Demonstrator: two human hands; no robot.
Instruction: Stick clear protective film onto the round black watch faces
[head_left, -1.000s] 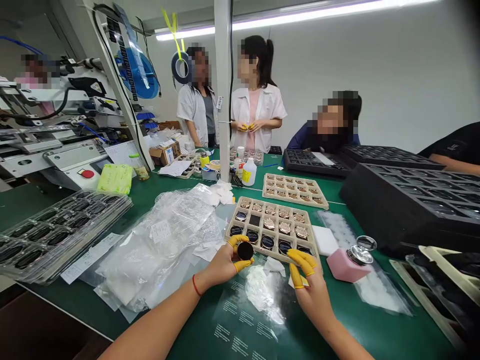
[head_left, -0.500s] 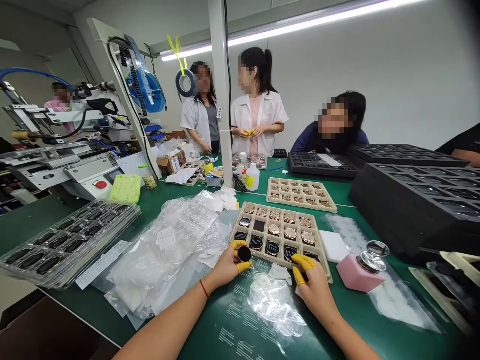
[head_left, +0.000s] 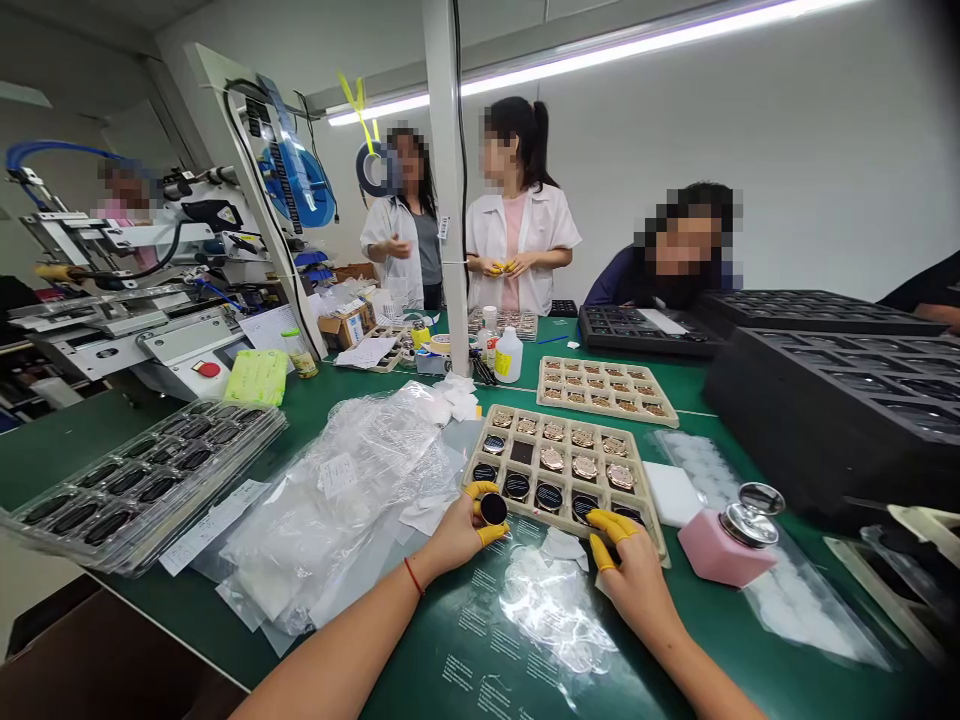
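Yellow covers sit on the fingertips of both hands. My left hand (head_left: 466, 525) holds a round black disc (head_left: 493, 509) between thumb and fingers, just in front of a beige compartment tray (head_left: 654, 515). Rose-gold round parts (head_left: 584, 467) fill its back rows, and black discs with fine print (head_left: 549, 496) lie towards its front. One compartment shows only a dark square bottom (head_left: 522, 453). My right hand (head_left: 628, 556) is at the tray's front right edge, thumb and fingers apart, with a small white piece partly hidden beneath the thumb.
Crumpled plastic bags (head_left: 300, 530) lie left of the tray. A pink pump bottle (head_left: 726, 548) and a white block (head_left: 671, 494) stand right. Black foam trays (head_left: 825, 400) are stacked far right, clear trays (head_left: 150, 480) far left. Clear round films (head_left: 555, 610) lie in front. Several people are behind the bench.
The view has shifted slightly, while both my hands keep their places by the tray. A person at the back has raised a hand.
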